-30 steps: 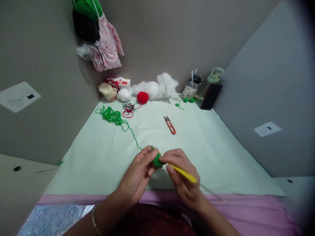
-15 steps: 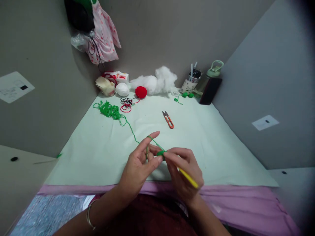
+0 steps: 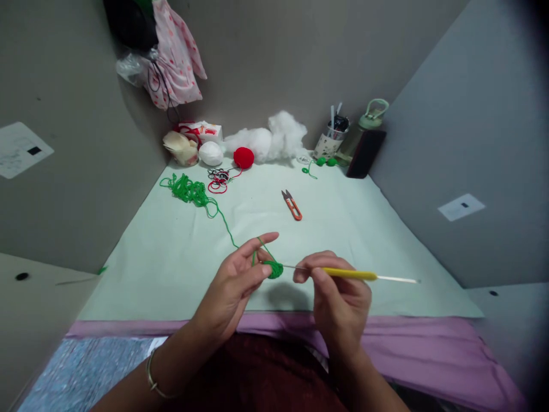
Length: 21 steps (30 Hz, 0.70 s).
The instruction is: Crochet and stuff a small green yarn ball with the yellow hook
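Between the thumb and fingers of my left hand (image 3: 231, 286) is a small green crochet piece (image 3: 275, 270). Green yarn (image 3: 225, 224) runs from a loose heap (image 3: 187, 190) at the left of the table to this hand and passes over its raised index finger. My right hand (image 3: 341, 297) is closed around a crochet hook with a yellow handle (image 3: 349, 274). The hook's thin metal shaft points left and its tip meets the crochet piece; the very tip is hidden there. A second metal end sticks out to the right.
Orange thread snips (image 3: 292, 206) lie beyond my hands. Along the back stand a red yarn ball (image 3: 243, 158), a white yarn ball (image 3: 211, 154), white stuffing (image 3: 278, 137), a pen cup (image 3: 329, 143), a bottle (image 3: 372, 117) and a dark phone (image 3: 366, 154). Grey panels enclose the table.
My right hand has moved right, away from the left, and the hook has swung from slanting down to nearly level. More of the crochet piece now shows.
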Each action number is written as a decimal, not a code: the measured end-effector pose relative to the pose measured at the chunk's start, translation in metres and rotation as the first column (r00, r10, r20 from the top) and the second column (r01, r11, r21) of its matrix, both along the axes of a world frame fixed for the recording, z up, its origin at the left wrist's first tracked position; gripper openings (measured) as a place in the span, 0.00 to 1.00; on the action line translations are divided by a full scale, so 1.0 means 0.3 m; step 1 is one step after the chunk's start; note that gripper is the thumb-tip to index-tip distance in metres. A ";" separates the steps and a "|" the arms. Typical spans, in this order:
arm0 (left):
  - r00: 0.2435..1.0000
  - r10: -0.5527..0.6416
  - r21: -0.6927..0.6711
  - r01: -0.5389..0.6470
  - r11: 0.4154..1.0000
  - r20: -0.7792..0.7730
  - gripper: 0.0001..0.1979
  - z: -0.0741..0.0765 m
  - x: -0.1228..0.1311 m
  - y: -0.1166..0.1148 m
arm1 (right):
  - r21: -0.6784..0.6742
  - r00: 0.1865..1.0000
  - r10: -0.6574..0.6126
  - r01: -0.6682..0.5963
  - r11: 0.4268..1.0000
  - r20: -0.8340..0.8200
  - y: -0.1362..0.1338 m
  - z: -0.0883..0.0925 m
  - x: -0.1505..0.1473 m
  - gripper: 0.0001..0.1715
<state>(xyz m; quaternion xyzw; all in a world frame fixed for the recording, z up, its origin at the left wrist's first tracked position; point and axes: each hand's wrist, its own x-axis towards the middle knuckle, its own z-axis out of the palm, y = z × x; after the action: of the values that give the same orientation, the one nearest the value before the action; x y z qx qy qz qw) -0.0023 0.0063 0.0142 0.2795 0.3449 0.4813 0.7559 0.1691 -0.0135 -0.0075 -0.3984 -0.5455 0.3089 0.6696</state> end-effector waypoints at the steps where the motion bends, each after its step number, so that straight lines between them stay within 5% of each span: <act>1: 1.000 0.014 0.027 -0.014 1.000 -0.015 0.25 -0.001 -0.001 -0.002 | -0.031 0.996 0.043 -0.045 0.998 -0.074 0.006 0.003 0.001 0.08; 4: 0.999 0.016 0.119 -0.011 0.993 -0.040 0.23 -0.008 0.002 -0.010 | -0.078 0.967 0.171 -0.188 0.979 -0.188 0.022 0.004 -0.005 0.06; 7: 0.998 -0.016 0.175 0.027 0.984 -0.064 0.22 -0.019 0.009 -0.019 | -0.055 0.980 0.191 -0.194 0.979 -0.060 0.021 -0.001 -0.017 0.07; 11: 0.990 0.087 0.176 -0.066 0.982 -0.115 0.24 -0.036 0.026 -0.027 | 0.072 0.975 0.018 -0.035 0.997 0.221 -0.001 -0.018 -0.033 0.16; 15: 0.999 0.050 0.033 -0.050 0.998 0.020 0.24 -0.035 0.031 -0.019 | 0.323 0.849 -0.221 0.063 0.944 0.480 -0.011 -0.038 -0.038 0.25; 18: 0.982 -0.065 -0.108 0.085 0.991 0.176 0.19 -0.023 0.012 0.000 | 0.237 0.925 -0.163 0.082 0.968 0.344 0.001 -0.028 -0.030 0.20; 21: 0.980 -0.029 -0.101 0.050 0.994 0.198 0.16 -0.017 -0.003 0.012 | 0.031 1.000 0.025 -0.026 0.999 0.017 0.019 -0.006 -0.026 0.12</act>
<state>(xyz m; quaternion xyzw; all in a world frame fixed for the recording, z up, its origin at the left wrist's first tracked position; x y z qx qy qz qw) -0.0032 0.0098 0.0091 0.1971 0.2878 0.4727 0.8092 0.1613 -0.0079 -0.0091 -0.3833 -0.5607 0.3055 0.6674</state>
